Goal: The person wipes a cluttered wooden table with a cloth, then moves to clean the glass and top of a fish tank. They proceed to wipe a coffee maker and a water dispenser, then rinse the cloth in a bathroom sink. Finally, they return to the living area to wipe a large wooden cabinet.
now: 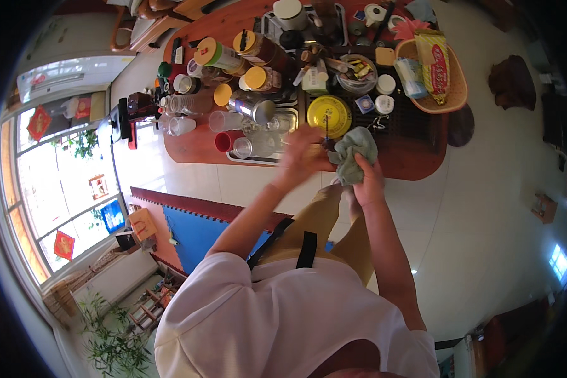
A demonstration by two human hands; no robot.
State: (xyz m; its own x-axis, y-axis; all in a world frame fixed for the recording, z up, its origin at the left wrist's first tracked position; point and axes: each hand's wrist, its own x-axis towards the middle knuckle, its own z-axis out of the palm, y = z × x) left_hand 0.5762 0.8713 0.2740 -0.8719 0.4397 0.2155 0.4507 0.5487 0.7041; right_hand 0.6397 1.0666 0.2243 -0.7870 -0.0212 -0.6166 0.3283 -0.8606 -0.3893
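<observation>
My right hand (370, 179) is closed on a crumpled grey-green cloth (355, 153), held up near the front edge of the red-brown table. To its left, my left hand (298, 159) is blurred by motion, its fingers stretched and its thumb apart, with nothing visible in it. Just beyond the hands lies a round yellow tin (329, 114). A thin dark object stands in front of the tin, too small to make out. Clear glasses (249, 147) and a red cup (227, 140) lie on their sides on a metal tray, left of my left hand.
Several lidded jars (258, 49) crowd the table's left half, beside stacked plastic cups (189, 104). A basket (458, 94) with a yellow packet (436, 69) sits at the right. White tubs (385, 104) and a slatted tea tray (404, 133) are nearer. Foam mats (192, 233) cover floor at left.
</observation>
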